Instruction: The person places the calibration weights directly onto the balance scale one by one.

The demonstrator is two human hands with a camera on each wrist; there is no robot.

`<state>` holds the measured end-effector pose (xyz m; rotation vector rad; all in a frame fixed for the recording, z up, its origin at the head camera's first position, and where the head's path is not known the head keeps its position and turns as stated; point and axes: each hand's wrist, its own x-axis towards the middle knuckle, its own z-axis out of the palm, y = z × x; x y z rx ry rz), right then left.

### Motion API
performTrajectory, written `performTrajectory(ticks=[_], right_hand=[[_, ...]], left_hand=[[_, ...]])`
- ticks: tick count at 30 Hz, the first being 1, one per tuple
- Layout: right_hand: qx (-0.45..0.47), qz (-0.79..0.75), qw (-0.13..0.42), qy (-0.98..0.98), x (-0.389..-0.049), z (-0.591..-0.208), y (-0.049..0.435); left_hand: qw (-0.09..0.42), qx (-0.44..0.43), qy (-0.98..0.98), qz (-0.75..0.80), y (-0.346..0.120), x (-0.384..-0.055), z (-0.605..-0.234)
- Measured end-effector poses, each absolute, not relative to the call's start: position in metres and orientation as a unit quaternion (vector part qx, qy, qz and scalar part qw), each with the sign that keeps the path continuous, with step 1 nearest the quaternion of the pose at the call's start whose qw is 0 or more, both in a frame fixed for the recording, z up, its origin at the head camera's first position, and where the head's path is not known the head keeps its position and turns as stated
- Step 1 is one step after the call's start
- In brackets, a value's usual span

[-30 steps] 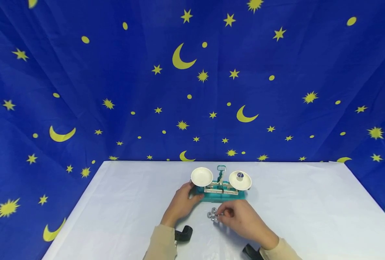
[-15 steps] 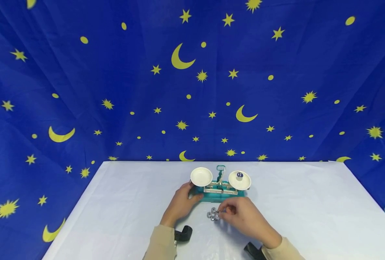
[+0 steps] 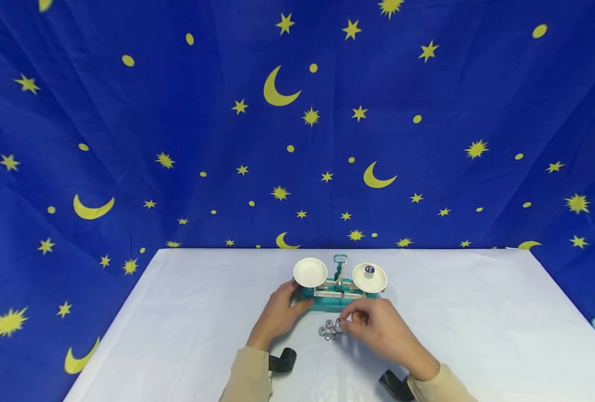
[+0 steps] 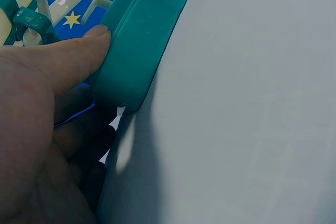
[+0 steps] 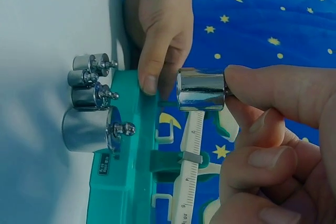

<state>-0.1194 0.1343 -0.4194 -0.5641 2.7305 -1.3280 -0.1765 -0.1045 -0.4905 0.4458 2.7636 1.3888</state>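
Observation:
A teal balance scale (image 3: 329, 303) with two white pans stands on the table. My left hand (image 3: 276, 315) grips the left end of its base (image 4: 139, 40), with the thumb on top and the other fingers partly hidden behind. Between thumb and forefinger, my right hand (image 3: 380, 332) pinches a shiny cylindrical balance weight (image 5: 201, 90) by its knob, held up off the table in front of the scale. Several more metal weights (image 5: 89, 129) of different sizes stand close together just below it. Another weight (image 3: 370, 271) sits in the right pan (image 3: 377, 283); the left pan (image 3: 310, 272) holds nothing.
The table (image 3: 217, 312) has a white cover. Behind it hangs a blue cloth (image 3: 227, 139) with yellow moons and stars. Black wrist devices (image 3: 283, 360) are worn on both wrists.
My right hand has lifted the weight up from beside the others and moved slightly toward the scale. My left hand stays on the scale's base. The view has shifted a little.

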Motion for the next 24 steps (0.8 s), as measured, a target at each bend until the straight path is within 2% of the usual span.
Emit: performTrajectory(ticks=[14, 24], right_hand=[[-0.138, -0.441, 0.016, 0.887, -0.1212, -0.4127, 0.1367], [-0.132, -0.443, -0.032, 0.886, -0.1214, -0.4107, 0.1394]], left_hand=[[0.008, 0.147, 0.883, 0.446, -0.1046, -0.1767, -0.4894], [0.01, 0.149, 0.882, 0.446, -0.1053, -0.1775, -0.4906]])
